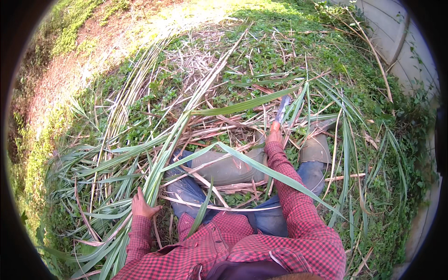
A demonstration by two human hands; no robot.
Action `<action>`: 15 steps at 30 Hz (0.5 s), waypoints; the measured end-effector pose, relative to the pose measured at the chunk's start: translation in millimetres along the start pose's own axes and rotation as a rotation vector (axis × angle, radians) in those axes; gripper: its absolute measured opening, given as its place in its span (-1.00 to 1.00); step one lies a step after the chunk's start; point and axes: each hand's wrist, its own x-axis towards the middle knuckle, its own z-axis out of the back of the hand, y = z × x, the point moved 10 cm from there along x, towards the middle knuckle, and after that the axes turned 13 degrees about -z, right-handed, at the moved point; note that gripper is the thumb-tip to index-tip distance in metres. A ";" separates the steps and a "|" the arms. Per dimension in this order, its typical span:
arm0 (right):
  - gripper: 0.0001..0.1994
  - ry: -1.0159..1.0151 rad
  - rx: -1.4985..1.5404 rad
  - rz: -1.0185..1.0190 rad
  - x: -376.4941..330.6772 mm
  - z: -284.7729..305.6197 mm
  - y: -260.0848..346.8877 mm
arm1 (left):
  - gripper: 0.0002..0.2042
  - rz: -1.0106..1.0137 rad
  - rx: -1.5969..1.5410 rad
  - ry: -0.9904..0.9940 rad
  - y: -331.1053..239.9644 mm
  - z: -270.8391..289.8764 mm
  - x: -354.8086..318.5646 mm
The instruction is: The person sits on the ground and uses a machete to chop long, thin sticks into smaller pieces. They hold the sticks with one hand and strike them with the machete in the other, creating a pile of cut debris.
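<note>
Long cane stalks with green leaves slant from the far middle down to my left side. My left hand is at their leafy lower end, touching the leaves, its thumb and a finger spread apart. Some of its fingers are hidden. In front of my knees, my right hand is closed around the handle of a large knife. The blade points away from me among cut leaves. One long green leaf arches across my lap and over my right forearm.
I sit on weedy ground, knees bent, in rubber boots. Thin pale stalks lie in a pile to the left. Dry, stripped pieces are scattered ahead. A pale wall curves along the right, with a dry branch leaning near it.
</note>
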 end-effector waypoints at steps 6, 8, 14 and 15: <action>-0.60 0.035 -0.168 -0.009 17.3 -30.7 0.5 | 0.10 0.099 0.029 0.054 40.4 -8.5 -40.6; -0.64 0.147 -0.135 -0.049 23.8 -39.5 -0.1 | 0.07 0.091 0.022 0.031 49.4 -24.8 -47.8; -0.62 0.481 0.382 -0.235 62.2 -69.3 -22.9 | -0.51 0.134 0.146 0.062 40.5 -16.0 -30.5; -0.61 0.528 0.524 -0.301 63.4 -73.6 -23.0 | -0.54 0.139 0.148 0.025 39.6 -12.8 -33.3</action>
